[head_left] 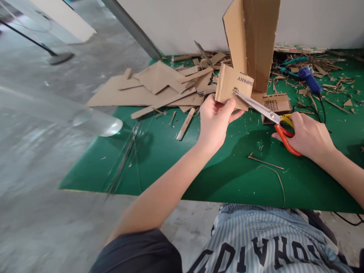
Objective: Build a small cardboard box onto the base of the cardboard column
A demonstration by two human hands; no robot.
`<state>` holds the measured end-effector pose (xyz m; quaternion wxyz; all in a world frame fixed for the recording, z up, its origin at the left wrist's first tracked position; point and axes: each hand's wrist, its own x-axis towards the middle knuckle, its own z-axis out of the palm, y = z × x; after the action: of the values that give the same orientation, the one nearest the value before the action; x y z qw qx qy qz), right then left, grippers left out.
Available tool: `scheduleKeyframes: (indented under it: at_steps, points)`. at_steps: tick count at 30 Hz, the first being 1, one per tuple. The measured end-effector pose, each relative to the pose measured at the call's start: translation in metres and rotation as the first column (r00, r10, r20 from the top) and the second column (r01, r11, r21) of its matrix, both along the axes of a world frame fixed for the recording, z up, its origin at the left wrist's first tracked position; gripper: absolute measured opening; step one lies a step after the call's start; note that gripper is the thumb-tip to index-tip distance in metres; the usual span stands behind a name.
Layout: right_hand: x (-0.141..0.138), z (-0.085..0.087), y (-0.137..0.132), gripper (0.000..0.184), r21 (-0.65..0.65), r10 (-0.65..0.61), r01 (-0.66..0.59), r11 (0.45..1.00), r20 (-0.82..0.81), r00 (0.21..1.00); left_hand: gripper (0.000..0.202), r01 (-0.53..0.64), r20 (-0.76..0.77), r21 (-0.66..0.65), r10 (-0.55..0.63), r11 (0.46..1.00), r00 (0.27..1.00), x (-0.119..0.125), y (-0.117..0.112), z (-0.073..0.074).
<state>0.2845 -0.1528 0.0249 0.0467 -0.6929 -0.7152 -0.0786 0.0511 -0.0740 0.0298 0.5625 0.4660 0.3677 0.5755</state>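
Note:
My left hand (pixel 217 121) grips a small folded piece of cardboard (pixel 227 85) by its lower edge, thumb in front. Printed letters show on its face. In my right hand (pixel 309 134) are scissors (pixel 264 110) with one red and one yellow handle. Their blade tips touch the cardboard near a small dark hole in its face; whether they go into it I cannot tell. Behind the piece stands a tall folded cardboard form (pixel 258 41). A small cardboard box with a barcode (pixel 275 103) lies just past the scissors.
Cardboard scraps (pixel 162 81) are heaped at the back left of the green table (pixel 170 163). A blue corded tool (pixel 310 80) and teal-handled pliers (pixel 294 60) lie among shavings at the right. A clear plastic tube (pixel 99 123) juts over the left edge.

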Motion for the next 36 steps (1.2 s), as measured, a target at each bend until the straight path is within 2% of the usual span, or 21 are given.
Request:
scheduleKeyframes:
  at_steps: [5, 23, 32, 36]
  points:
    - [-0.0030, 0.0014, -0.0016, 0.063, -0.007, -0.017, 0.017, 1.000, 0.006, 1.000, 0.036, -0.001, -0.004, 0.011, 0.002, 1.000, 1.000, 0.0003, 0.0006, -0.0026]
    - [-0.0012, 0.0026, -0.0018, 0.066, 0.037, 0.042, -0.045, 0.998, 0.069, 0.997, 0.040, -0.021, -0.100, 0.096, 0.031, 0.995, 0.995, 0.0014, -0.0010, -0.0065]
    - [0.0010, -0.0017, 0.0004, 0.066, 0.008, 0.069, -0.069, 0.998, 0.063, 0.996, 0.038, 0.003, -0.080, 0.078, 0.004, 0.997, 0.997, 0.0015, -0.0014, -0.0065]
    - [0.0023, -0.0038, 0.0009, 0.067, 0.043, 0.092, -0.096, 0.994, 0.085, 0.992, 0.039, 0.011, -0.091, 0.075, -0.004, 0.997, 0.996, 0.0011, -0.0007, -0.0075]
